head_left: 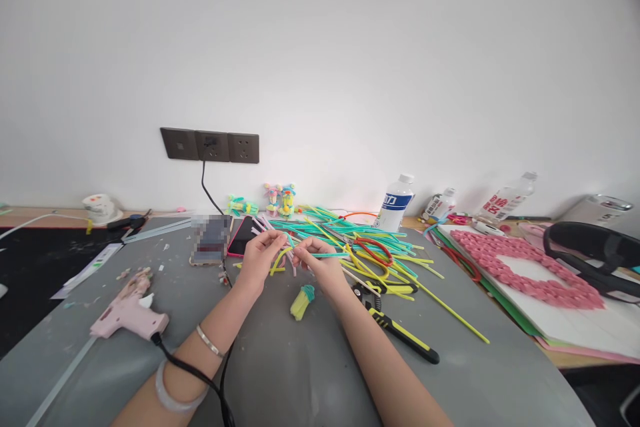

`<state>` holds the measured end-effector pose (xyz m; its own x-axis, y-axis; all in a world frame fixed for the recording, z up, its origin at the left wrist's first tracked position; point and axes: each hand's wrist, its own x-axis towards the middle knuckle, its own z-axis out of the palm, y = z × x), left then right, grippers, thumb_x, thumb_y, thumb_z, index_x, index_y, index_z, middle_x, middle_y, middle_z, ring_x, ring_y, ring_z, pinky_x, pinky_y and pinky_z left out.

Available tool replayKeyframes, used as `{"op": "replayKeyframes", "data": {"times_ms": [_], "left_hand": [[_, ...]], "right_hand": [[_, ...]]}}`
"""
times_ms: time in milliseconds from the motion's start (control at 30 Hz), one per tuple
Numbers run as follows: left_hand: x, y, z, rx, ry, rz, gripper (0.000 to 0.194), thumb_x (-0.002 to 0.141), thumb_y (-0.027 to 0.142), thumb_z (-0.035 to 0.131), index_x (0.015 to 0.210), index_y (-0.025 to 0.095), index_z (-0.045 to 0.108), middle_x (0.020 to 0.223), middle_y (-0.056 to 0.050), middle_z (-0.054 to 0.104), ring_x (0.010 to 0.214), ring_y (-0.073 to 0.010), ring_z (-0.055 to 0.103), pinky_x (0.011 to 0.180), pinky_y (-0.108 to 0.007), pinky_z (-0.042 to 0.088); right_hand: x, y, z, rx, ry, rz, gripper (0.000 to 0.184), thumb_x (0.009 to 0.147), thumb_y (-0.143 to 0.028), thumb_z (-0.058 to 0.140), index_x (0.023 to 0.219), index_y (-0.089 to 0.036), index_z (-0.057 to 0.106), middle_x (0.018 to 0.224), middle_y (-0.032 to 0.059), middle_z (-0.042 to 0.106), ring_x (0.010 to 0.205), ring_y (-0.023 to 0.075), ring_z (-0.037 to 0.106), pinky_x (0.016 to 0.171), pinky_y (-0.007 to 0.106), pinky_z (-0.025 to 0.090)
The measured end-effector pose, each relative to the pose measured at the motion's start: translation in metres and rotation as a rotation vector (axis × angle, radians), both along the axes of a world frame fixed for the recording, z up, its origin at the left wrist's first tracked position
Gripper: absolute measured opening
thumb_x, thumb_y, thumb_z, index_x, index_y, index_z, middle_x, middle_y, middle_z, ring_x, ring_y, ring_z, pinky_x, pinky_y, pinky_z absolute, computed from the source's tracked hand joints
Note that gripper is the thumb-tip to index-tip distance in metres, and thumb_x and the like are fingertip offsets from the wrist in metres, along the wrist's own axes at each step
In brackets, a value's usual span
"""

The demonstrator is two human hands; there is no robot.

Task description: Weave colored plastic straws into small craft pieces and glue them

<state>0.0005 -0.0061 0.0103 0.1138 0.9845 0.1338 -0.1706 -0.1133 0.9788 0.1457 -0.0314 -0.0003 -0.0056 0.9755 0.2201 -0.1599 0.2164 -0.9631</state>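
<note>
My left hand point(261, 257) and my right hand point(320, 263) meet over the middle of the grey mat, their fingertips pinched close together. Between them runs a teal pipe cleaner point(331, 255), one end sticking out to the right past my right hand. Its middle is partly hidden by my fingers. A small rolled piece of yellow and teal pipe cleaner point(301, 304) lies on the mat just below my hands. Behind and right of them spreads a loose heap of teal and yellow pipe cleaners point(415, 265). Pale pink pipe cleaners point(260, 224) lie behind my left hand.
A pink glue gun point(131, 317) lies left, its black cord passing under my left arm. Black-and-yellow pliers point(406, 339) rest at right. A phone point(210, 240), small pipe-cleaner figures point(280, 200) and a bottle point(396, 205) stand toward the wall. A pink wreath-like piece point(475, 260) lies far right.
</note>
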Motion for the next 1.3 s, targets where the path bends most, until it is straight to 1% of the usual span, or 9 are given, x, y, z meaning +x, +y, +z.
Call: {"op": "replayKeyframes", "data": {"times_ms": [100, 200, 333, 433, 600, 800, 967, 1167, 1300], "left_hand": [[-0.003, 0.003, 0.000, -0.039, 0.023, -0.078, 0.037, 0.067, 0.049, 0.074, 0.079, 0.014, 0.067, 0.064, 0.001, 0.055, 0.049, -0.0064, 0.036, 0.047, -0.021, 0.029], [-0.007, 0.004, 0.001, -0.019, 0.072, -0.118, 0.042, 0.072, 0.051, 0.070, 0.094, 0.015, 0.071, 0.078, -0.003, 0.062, 0.055, -0.0079, 0.040, 0.049, -0.021, 0.031], [-0.007, 0.003, 0.003, 0.006, 0.135, -0.171, 0.046, 0.075, 0.055, 0.065, 0.094, 0.014, 0.072, 0.081, -0.005, 0.063, 0.057, -0.0087, 0.042, 0.050, -0.021, 0.032], [-0.005, 0.002, 0.000, 0.022, 0.197, -0.300, 0.045, 0.076, 0.055, 0.064, 0.087, 0.013, 0.073, 0.075, -0.005, 0.063, 0.056, -0.0093, 0.043, 0.051, -0.021, 0.034], [-0.004, -0.001, -0.003, 0.082, 0.351, -0.491, 0.031, 0.078, 0.046, 0.066, 0.082, 0.015, 0.073, 0.070, -0.005, 0.066, 0.059, -0.0132, 0.051, 0.056, -0.024, 0.039], [-0.004, -0.006, -0.001, 0.057, 0.417, -0.631, 0.025, 0.076, 0.042, 0.068, 0.077, 0.017, 0.071, 0.067, -0.004, 0.066, 0.062, -0.0152, 0.056, 0.060, -0.025, 0.040], [-0.004, -0.007, -0.001, 0.101, 0.439, -0.688, 0.027, 0.075, 0.043, 0.069, 0.078, 0.017, 0.072, 0.069, -0.004, 0.066, 0.062, -0.0159, 0.056, 0.058, -0.025, 0.038], [-0.005, -0.008, 0.001, 0.159, 0.499, -0.743, 0.031, 0.078, 0.044, 0.064, 0.070, 0.016, 0.072, 0.063, -0.004, 0.064, 0.053, -0.0122, 0.043, 0.051, -0.024, 0.030], [-0.004, -0.010, 0.002, 0.158, 0.490, -0.766, 0.033, 0.077, 0.047, 0.065, 0.069, 0.015, 0.073, 0.061, -0.004, 0.063, 0.052, -0.0122, 0.043, 0.050, -0.024, 0.030]], "right_hand": [[0.006, 0.002, 0.001, -0.029, 0.174, -0.077, 0.032, 0.069, -0.048, 0.076, 0.072, -0.019, 0.061, 0.061, -0.0011, 0.061, 0.052, 0.0110, 0.053, 0.047, 0.023, 0.038], [0.016, 0.005, 0.001, -0.048, 0.284, -0.192, 0.040, 0.067, -0.056, 0.075, 0.074, -0.019, 0.061, 0.056, -0.0034, 0.054, 0.048, 0.0101, 0.049, 0.046, 0.023, 0.037], [0.024, 0.008, -0.004, 0.004, 0.195, -0.239, 0.043, 0.075, -0.060, 0.066, 0.066, -0.019, 0.056, 0.045, -0.0066, 0.042, 0.043, 0.0085, 0.039, 0.044, 0.023, 0.031], [0.024, 0.008, -0.007, 0.042, 0.075, -0.217, 0.047, 0.080, -0.062, 0.060, 0.063, -0.019, 0.054, 0.042, -0.0084, 0.034, 0.040, 0.0073, 0.030, 0.043, 0.024, 0.026], [0.023, 0.006, -0.006, 0.021, -0.028, -0.180, 0.049, 0.078, -0.067, 0.058, 0.063, -0.019, 0.055, 0.041, -0.0089, 0.029, 0.038, 0.0072, 0.023, 0.040, 0.024, 0.017], [0.024, 0.005, -0.006, 0.061, -0.112, -0.182, 0.048, 0.082, -0.063, 0.055, 0.064, -0.020, 0.058, 0.050, -0.0050, 0.040, 0.041, 0.0085, 0.029, 0.041, 0.024, 0.023], [0.021, 0.002, -0.004, 0.128, -0.223, -0.117, 0.049, 0.084, -0.063, 0.052, 0.064, -0.019, 0.060, 0.050, -0.0039, 0.042, 0.044, 0.0102, 0.034, 0.044, 0.025, 0.029], [0.014, -0.005, 0.004, 0.069, -0.216, -0.035, 0.049, 0.082, -0.064, 0.054, 0.065, -0.019, 0.061, 0.048, -0.0044, 0.043, 0.039, 0.0086, 0.035, 0.039, 0.023, 0.029], [0.011, -0.007, 0.005, 0.040, -0.218, -0.030, 0.050, 0.080, -0.065, 0.055, 0.065, -0.018, 0.062, 0.047, -0.0041, 0.046, 0.036, 0.0084, 0.038, 0.037, 0.023, 0.030]]}}
